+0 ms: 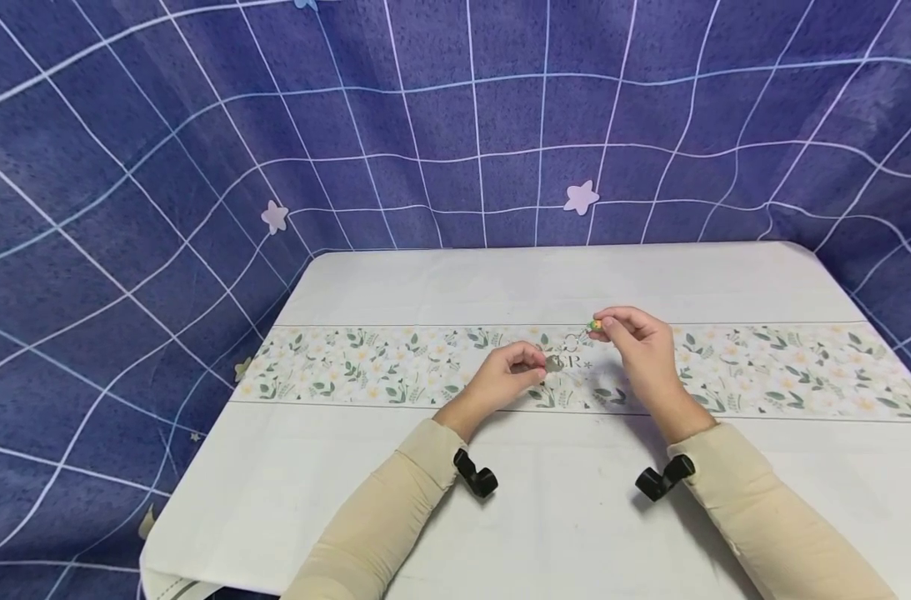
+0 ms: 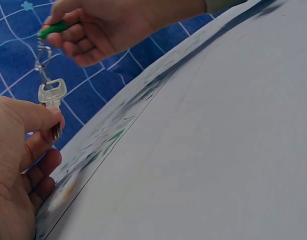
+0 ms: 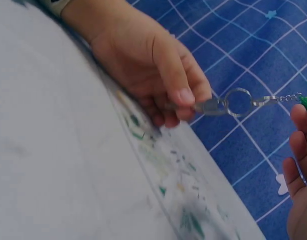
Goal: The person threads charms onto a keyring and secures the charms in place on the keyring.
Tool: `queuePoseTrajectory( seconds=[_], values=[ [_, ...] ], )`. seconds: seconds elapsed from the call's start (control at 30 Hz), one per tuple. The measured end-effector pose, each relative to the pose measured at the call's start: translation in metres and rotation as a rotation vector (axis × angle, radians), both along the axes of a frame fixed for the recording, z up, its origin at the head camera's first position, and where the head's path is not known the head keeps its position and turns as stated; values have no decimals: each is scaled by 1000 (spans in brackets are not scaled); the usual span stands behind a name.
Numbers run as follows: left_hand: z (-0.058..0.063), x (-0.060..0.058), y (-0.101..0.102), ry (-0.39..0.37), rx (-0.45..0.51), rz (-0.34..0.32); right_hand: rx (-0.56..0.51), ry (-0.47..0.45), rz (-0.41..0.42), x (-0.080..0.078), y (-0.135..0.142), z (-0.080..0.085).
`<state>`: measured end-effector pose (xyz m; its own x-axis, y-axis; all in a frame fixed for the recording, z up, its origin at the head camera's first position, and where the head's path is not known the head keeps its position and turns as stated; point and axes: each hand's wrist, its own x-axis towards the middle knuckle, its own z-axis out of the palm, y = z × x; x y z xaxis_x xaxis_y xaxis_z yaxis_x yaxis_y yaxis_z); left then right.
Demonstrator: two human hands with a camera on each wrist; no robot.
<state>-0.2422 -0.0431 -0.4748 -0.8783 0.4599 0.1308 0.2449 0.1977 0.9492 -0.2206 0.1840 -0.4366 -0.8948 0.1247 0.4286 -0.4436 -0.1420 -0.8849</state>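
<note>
A silver key [image 2: 52,92] hangs between the two hands, joined by a metal split ring [image 3: 238,103] and a short chain [image 3: 288,98] to a small green and orange charm [image 1: 596,325]. My left hand [image 1: 504,377] pinches the key's blade between thumb and forefinger, with the key's head sticking out toward the ring. My right hand [image 1: 641,340] pinches the charm [image 2: 54,29] between thumb and forefinger, its other fingers loosely curled. The chain is stretched out between the hands, above the table's floral band. Most of the blade is hidden by the left fingers.
Beneath the hands lies a white tablecloth [image 1: 560,500] with a floral printed band [image 1: 380,367] running across it. A blue gridded curtain [image 1: 440,125] with stars hangs behind and to the left of the table. Each wrist carries a black camera mount [image 1: 476,475].
</note>
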Motion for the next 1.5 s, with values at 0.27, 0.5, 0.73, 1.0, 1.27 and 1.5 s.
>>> queuePoseTrajectory(
  seconds=[0.27, 0.5, 0.73, 1.0, 1.27, 1.5],
  values=[
    [-1, -2, -13, -5, 42, 37, 129, -56, -47, 3, 11, -12],
    [-3, -4, -22, 16, 17, 98, 245, -71, -47, 8, 13, -19],
    [-5, -5, -30, 75, -49, 181, 383, -89, -36, 15, 7, -15],
    [-3, -4, -36, 123, -175, 206, 540, -133, -48, 7, 13, -33],
    [-1, -6, -39, 189, -284, 228, 742, -145, -41, 4, 16, -42],
    [-5, -7, -41, 261, -400, 223, 815, -160, -10, 2, 14, -44]
  ],
)
